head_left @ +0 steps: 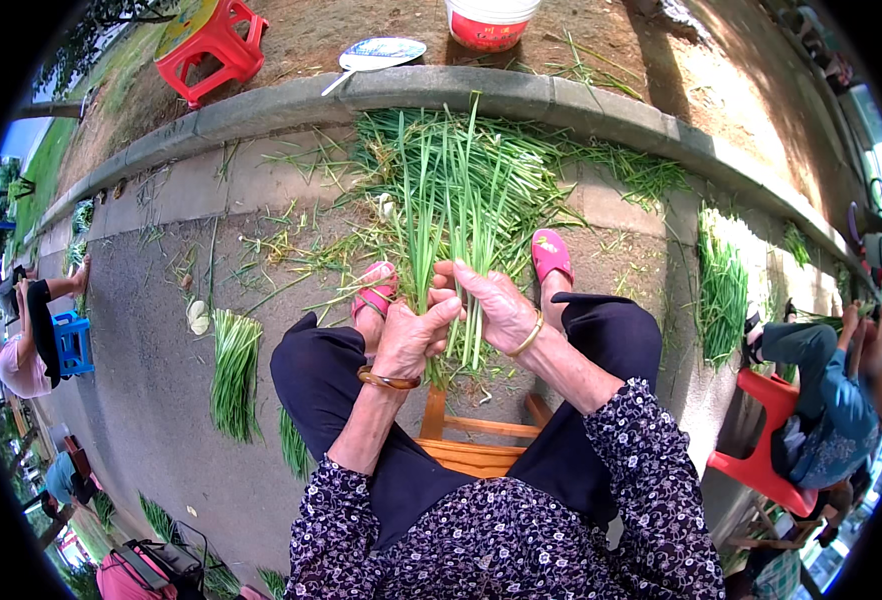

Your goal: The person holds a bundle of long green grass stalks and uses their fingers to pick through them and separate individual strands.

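Note:
My left hand is closed round a bunch of long green chives, whose leaves point away from me. Beside it my right hand pinches a second, thinner bundle of chives, with pale ends hanging below the fingers. The two hands almost touch, between my knees. Just beyond them a large loose heap of chives lies against the curb. A neat sheaf of chives rests on the pavement to my left, and part of another shows by my left knee.
A stone curb runs across ahead. Past it stand a red stool and a white-and-red bucket, with a hand fan between them. Chives lie at right, near a person on a red chair. Another person sits far left.

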A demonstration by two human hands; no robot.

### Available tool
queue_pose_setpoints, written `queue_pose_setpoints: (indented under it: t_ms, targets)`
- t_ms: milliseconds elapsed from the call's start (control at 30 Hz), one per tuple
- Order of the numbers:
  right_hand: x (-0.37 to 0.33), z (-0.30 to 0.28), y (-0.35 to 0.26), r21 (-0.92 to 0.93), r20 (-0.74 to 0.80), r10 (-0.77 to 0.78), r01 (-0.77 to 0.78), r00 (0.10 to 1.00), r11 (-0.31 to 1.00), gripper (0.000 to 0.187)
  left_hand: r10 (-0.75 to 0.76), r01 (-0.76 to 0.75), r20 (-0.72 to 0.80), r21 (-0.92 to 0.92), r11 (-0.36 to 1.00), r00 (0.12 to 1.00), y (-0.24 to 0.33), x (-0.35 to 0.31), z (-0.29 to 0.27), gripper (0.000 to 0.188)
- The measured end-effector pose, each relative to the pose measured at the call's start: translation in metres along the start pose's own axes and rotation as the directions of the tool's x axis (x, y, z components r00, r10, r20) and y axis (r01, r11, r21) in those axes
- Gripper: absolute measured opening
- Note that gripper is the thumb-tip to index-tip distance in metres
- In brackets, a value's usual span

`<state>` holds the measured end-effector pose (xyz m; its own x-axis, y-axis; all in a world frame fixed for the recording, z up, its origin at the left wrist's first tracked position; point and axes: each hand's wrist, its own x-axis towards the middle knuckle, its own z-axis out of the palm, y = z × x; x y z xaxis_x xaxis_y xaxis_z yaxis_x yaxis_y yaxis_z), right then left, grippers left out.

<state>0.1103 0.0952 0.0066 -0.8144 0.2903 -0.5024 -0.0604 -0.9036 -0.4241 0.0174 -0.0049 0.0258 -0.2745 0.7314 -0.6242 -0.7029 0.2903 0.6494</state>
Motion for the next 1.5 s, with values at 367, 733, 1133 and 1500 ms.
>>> queue_pose_setpoints:
  t_ms: [367, 733, 1133, 1500]
  targets:
    - [0.001, -0.007, -0.015, -0.144, -0.117, -0.200, 0.183, 0.973, 0.973, 0.027, -0.016, 0.021, 0.107, -0.043, 0.999, 0.994, 0.003, 0.005, -0.006, 0.031]
    - [-0.013, 0.007, -0.022, -0.123, -0.092, 0.030, -0.041, 0.995, 0.992, 0.021, 0.072, 0.029, 0.237, -0.397, 0.917, 0.969, -0.009, 0.017, -0.019, 0.035]
    - [-0.015, 0.016, -0.005, -0.470, -0.029, -0.067, 0.045, 0.997, 0.881, 0.014, 0.067, -0.007, 0.157, -0.352, 0.936, 0.985, -0.010, 0.020, -0.020, 0.040]
    - [-0.011, 0.017, 0.004, -0.593, -0.061, -0.109, 0.052, 0.992, 0.804, 0.014, 0.096, -0.075, 0.111, -0.184, 0.980, 0.989, -0.009, 0.019, -0.013, 0.041]
